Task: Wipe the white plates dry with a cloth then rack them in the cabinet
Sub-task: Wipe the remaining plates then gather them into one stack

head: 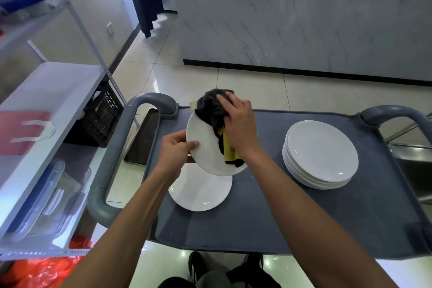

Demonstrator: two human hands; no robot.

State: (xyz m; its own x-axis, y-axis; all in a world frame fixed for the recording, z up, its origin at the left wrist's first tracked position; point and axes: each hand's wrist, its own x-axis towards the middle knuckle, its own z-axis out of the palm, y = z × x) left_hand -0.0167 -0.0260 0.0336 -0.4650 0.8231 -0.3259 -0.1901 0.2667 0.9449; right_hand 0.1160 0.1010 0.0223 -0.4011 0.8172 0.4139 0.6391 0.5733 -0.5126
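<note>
My left hand point(175, 151) grips the near-left rim of a white plate point(205, 147), thumb on top, holding it tilted above the cart. My right hand point(238, 124) presses a dark grey and yellow cloth point(216, 113) against the plate's upper face, fingers curled round the bunched cloth. Directly beneath lies another white plate point(201, 190), flat on the cart. A stack of several white plates point(321, 154) stands on the cart's right side.
The grey cart point(268, 213) has curved handles at both ends. A white metal shelving unit point(53, 100) stands at the left with a black crate point(100, 117), clear plastic boxes and red bags. A steel tray point(142, 138) sits past the cart's left edge.
</note>
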